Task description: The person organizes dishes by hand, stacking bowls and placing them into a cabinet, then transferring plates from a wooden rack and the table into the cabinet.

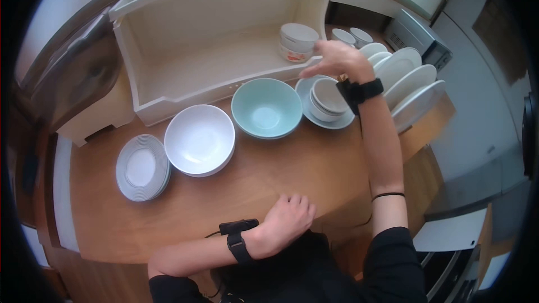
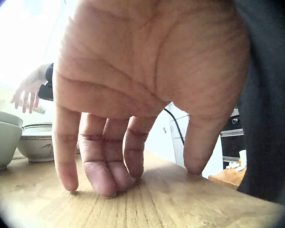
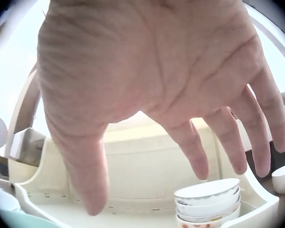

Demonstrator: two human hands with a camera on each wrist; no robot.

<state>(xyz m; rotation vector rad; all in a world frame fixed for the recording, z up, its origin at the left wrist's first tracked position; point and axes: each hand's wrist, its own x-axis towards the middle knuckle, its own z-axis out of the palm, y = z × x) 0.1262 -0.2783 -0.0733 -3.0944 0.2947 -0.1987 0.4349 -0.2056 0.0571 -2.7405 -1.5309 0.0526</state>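
Note:
My right hand (image 1: 339, 59) is beside a stack of small white bowls (image 1: 297, 40) at the right end of the cream rack (image 1: 208, 39). In the right wrist view its fingers are spread, nothing is held, and the bowl stack (image 3: 208, 204) stands below the fingertips. My left hand (image 1: 286, 221) rests at the table's front edge; in the left wrist view its fingertips (image 2: 107, 183) touch the wooden surface (image 2: 147, 209) and it holds nothing.
On the table stand a stack of plates (image 1: 140, 168), a white bowl (image 1: 200, 140), a mint green bowl (image 1: 266, 106) and small bowls on a pale dish (image 1: 328, 101). Upright plates (image 1: 412, 90) and cups (image 1: 359, 36) are at the right.

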